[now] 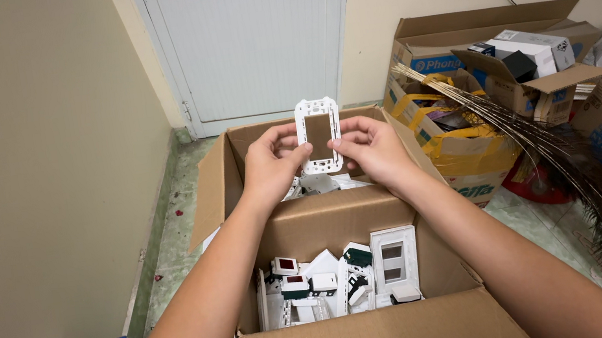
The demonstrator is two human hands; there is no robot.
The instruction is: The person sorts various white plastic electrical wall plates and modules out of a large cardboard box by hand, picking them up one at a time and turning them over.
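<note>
White plastic frame (319,135) sits upright between my hands. I pinch it with my left hand (271,162) and right hand (372,146), fingers closed on its edges, above the cardboard box (325,225) of switch parts (333,279).

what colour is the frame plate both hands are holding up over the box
White, with an open rectangular middle; the frame plate shows best in the head view.

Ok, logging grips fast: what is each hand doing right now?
Left hand: closed on the left edge of the white switch frame.
Right hand: closed on the frame's right edge.
</note>
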